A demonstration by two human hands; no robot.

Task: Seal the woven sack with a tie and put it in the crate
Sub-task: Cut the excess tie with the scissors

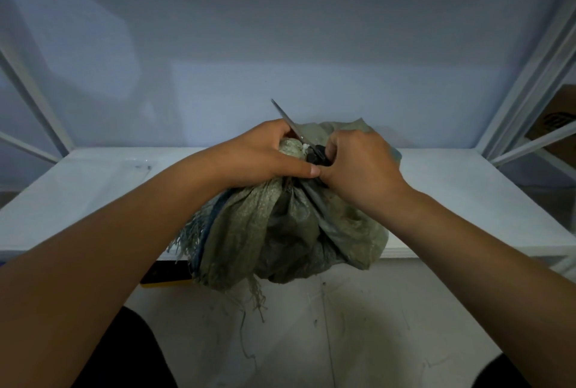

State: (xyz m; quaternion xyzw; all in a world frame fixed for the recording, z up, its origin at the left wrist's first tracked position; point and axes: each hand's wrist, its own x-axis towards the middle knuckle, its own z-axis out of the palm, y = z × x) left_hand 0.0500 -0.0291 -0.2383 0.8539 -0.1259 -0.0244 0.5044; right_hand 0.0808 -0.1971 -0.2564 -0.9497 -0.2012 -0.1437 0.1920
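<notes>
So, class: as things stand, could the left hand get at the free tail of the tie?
Probably yes. The tie's tail sticks up just beyond the left hand, with nothing between them. But that hand is clamped round the sack neck, so letting go might loosen the gather.

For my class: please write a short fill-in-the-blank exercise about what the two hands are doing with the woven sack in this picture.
1. The left hand grips the gathered ____ of the woven sack.
2. The right hand holds a pair of ____ at the neck.
3. The sack rests on the front edge of a ____ table.
4. Loose ____ hang from the sack's lower edge.

Missing words: neck; scissors; white; threads
</notes>
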